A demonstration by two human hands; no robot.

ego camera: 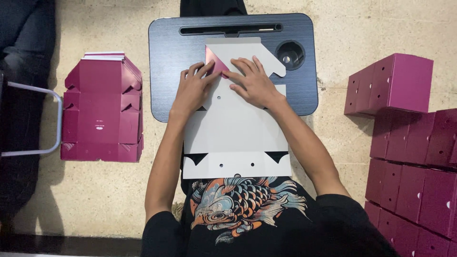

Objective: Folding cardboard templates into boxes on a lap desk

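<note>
A: What lies nearest the person?

B: The near edge of a flat, die-cut white cardboard box blank (235, 138), reaching from the lap to a dark grey plastic lap tray (166, 71) farther off.

A: And the hands?

B: Both press on the blank's far half, over the tray. The left hand (193, 90) lies flat, fingers spread slightly, fingertips pinning down a small folded-over magenta corner flap (216, 64). The right hand (252, 81) is also flat and open, fingers together, touching the same flap from the right. Neither grips anything.

A: What's around?

B: Left, on the beige floor, a stack of flat magenta box blanks (102, 107). Right, piled assembled magenta boxes (409, 143). At the tray's far right, a round cup recess (289, 54).
</note>
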